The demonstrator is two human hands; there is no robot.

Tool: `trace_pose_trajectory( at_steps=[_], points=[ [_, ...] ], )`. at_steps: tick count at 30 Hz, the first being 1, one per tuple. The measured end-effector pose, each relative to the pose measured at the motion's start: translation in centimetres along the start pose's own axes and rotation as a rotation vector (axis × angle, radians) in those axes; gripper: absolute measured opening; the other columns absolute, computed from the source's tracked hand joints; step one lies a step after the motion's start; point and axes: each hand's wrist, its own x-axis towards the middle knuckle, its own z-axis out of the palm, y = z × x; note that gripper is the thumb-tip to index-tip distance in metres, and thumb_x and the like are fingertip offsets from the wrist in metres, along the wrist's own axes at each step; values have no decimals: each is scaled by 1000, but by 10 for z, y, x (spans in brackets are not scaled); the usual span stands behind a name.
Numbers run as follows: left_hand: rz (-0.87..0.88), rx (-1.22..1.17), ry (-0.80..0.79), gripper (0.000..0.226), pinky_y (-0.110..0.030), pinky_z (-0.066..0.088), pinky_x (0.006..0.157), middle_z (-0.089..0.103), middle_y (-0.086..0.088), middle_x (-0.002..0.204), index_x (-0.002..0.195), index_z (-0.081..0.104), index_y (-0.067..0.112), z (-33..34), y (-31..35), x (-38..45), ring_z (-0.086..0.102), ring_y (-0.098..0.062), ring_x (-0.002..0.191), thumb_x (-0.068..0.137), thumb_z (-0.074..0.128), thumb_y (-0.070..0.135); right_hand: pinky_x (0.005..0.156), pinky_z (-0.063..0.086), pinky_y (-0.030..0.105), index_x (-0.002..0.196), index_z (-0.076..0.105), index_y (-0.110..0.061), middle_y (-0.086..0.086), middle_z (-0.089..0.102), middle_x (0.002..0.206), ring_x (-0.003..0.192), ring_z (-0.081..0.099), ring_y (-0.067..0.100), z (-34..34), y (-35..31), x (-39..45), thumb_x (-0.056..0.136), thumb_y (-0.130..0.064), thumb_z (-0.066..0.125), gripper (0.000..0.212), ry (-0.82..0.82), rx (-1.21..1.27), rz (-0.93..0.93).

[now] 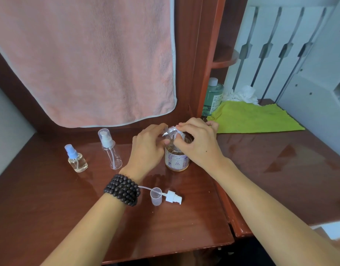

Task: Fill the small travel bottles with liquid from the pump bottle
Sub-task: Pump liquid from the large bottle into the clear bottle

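Tilting a small clear bottle (170, 130) over the pump bottle (177, 157) mid-bench (50, 208), the left hand (148, 148) has its grip curled round it; the right hand (198, 144) pinches the pump head (179, 135), both forearms reaching far

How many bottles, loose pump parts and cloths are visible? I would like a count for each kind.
Bottles: 5 (blue-cap spray bottle, clear pump bottle, held small bottle, labelled bottle, green bottle)
Loose pump parts: 2 (pump head, clear cap)
Cloths: 2 (pink towel, green cloth)
Total: 9
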Motion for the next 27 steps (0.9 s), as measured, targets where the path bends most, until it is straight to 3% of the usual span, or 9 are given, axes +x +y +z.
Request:
trace_pose_trajectory(
  at_steps=[7, 19, 27],
  points=[
    [23, 20, 16, 33, -53, 51, 86, 65, 10, 103, 115, 55, 36, -7, 4, 6, 64, -23, 98, 82, 59, 30, 89, 30, 42, 96, 79, -24, -13, 71, 101, 97, 63, 5, -5, 1, 2, 79, -33, 64, 24, -6, 24, -28],
    [6, -19, 9, 38, -54, 52, 85, 65, 7, 105, 118, 55, 35, 1, -1, -1, 65, -24, 97, 80, 59, 27, 87, 31, 44, 82, 79, -23, -12, 70, 88, 88, 65, 7, 0, -2, 0, 76, -32, 66, 17, 13, 8, 8],
    [8, 7, 15, 41, -54, 52, 90, 66, 10, 112, 124, 52, 37, -5, 1, 3, 65, -21, 105, 84, 60, 32, 88, 35, 49, 93, 79, -23, -12, 71, 99, 95, 65, 6, -5, -2, 0, 79, -31, 65, 21, 11, 32, -26]
  ],
)
